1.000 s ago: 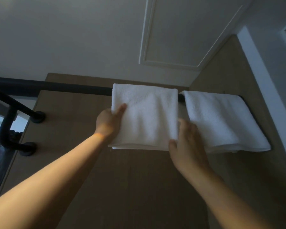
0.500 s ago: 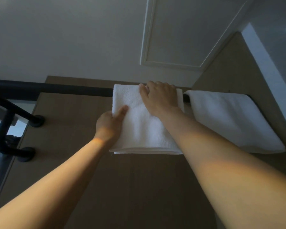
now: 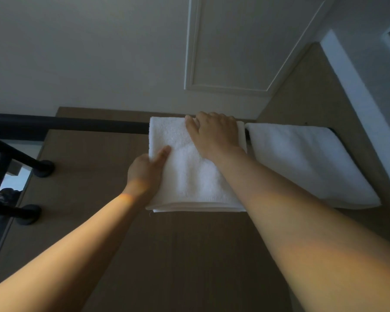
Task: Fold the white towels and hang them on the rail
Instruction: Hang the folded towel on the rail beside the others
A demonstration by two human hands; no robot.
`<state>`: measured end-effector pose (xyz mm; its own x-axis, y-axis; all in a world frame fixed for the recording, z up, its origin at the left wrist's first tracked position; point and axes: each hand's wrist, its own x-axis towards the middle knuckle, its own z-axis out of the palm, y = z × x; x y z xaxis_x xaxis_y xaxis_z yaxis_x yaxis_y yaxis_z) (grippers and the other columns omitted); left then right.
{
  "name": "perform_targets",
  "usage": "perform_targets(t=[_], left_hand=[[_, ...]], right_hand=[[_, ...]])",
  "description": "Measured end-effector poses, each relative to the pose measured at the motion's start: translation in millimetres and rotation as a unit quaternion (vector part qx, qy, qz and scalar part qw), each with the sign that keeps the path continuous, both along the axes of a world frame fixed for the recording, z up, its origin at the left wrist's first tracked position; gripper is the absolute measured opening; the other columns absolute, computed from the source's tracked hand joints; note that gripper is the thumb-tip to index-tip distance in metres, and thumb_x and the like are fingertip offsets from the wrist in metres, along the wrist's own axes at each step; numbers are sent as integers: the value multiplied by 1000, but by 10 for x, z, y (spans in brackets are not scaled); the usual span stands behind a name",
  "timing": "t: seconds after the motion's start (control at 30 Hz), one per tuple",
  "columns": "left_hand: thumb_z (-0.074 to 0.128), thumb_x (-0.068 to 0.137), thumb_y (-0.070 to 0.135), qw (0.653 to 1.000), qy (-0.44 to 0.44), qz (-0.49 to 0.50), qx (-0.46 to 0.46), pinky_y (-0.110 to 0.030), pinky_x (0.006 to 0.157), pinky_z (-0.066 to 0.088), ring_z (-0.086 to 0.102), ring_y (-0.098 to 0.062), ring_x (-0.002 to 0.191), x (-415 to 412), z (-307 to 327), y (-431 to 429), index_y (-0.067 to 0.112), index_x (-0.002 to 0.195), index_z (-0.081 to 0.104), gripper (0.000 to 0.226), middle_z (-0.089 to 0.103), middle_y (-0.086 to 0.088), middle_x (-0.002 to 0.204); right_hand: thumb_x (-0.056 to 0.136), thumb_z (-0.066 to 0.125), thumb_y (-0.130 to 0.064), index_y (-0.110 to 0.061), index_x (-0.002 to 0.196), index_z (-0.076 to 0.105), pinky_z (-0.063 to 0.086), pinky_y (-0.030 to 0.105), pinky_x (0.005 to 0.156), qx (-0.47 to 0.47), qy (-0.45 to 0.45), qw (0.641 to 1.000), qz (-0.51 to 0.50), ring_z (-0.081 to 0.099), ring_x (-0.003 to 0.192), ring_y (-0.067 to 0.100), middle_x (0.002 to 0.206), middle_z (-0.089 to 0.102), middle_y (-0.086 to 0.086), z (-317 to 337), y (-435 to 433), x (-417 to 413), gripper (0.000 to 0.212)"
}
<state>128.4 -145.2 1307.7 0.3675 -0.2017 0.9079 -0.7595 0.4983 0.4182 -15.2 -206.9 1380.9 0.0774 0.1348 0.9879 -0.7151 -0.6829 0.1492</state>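
Note:
Two folded white towels hang side by side over a black rail (image 3: pixel 77 127) seen from below. My left hand (image 3: pixel 148 171) grips the left edge of the left towel (image 3: pixel 189 176), thumb on its front face. My right hand (image 3: pixel 214 134) lies flat on that towel's top part where it drapes over the rail, fingers curled over the fold. The right towel (image 3: pixel 302 163) hangs untouched, a narrow gap away from the left one.
The rail is fixed to a brown wood-panelled wall (image 3: pixel 144 255). At the left, black brackets (image 3: pixel 43 168) and a lower one (image 3: pixel 27 213) join the wall. A white ceiling with a moulded panel (image 3: pixel 234 52) is above; a white door frame (image 3: pixel 358 86) stands at right.
My right hand rose from the towel's lower right corner to its top at the rail and now rests there. My left hand keeps its hold on the left edge.

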Motion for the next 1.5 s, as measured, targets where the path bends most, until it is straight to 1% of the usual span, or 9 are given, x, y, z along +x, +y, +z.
perform_targets(t=[0.33,0.47,0.57,0.67,0.77,1.0,1.13,1.23,1.5], left_hand=[[46,94,57,1000,-10,-1,-4,-22,54,41,64,-9,64,-92,-6,-54,19,75,64,45,67,4,73],[46,93,57,1000,-3,0,2,-23,55,42,63,-11,66,-102,-8,-39,20,75,63,44,67,4,74],[46,93,57,1000,-2,5,10,-25,58,45,63,-13,69,-115,-10,-20,19,75,64,46,67,2,76],[48,92,58,1000,-3,7,12,-25,61,46,63,-13,71,-124,-22,-8,21,76,65,44,67,3,76],[54,87,61,1000,15,-8,25,-26,59,47,64,-13,72,-127,-73,4,19,80,67,45,68,3,78],[78,73,52,992,56,-62,89,-35,71,59,69,-14,68,-57,-590,21,16,81,71,38,73,1,75],[76,78,40,983,-3,13,183,-39,72,55,63,-15,66,32,-1180,-8,15,77,70,27,68,0,68],[78,75,38,954,-73,77,281,-26,65,51,65,-10,74,77,-1833,-24,18,83,67,24,70,4,78],[70,83,33,871,-141,68,466,-28,79,51,62,-10,85,-73,-3904,76,20,101,60,24,64,5,95]], right_hand=[[102,32,-46,-15,88,58,36,36,82,-9,-23,1000,1,57,89,27,94,65,8,-38,-79,-83,43],[100,29,-47,-14,116,56,32,38,104,-6,-34,999,-18,52,110,26,116,61,9,-230,-152,-109,45],[99,20,-49,-17,154,21,7,45,121,13,-19,1000,-17,16,148,26,159,24,11,-530,-245,-141,64],[101,20,-48,-20,157,-2,-6,47,122,20,4,1000,17,-14,151,22,164,-11,7,-854,-336,-146,66],[103,24,-45,-21,157,0,-8,45,122,48,36,996,59,-18,149,18,163,-16,4,-1163,-418,-140,64],[103,34,-39,-21,156,12,4,40,123,122,64,984,116,-7,151,16,165,-3,4,-1803,-514,-186,60],[101,41,-39,-18,155,21,12,39,123,186,97,966,155,5,151,19,165,4,3,-2287,-454,-266,61],[100,43,-43,-23,153,29,18,30,119,288,145,935,149,19,148,15,162,21,-1,-2846,-471,-348,58],[93,58,-34,-22,131,58,41,28,102,472,290,829,73,54,121,14,129,62,-3,-4701,-520,-744,40]])
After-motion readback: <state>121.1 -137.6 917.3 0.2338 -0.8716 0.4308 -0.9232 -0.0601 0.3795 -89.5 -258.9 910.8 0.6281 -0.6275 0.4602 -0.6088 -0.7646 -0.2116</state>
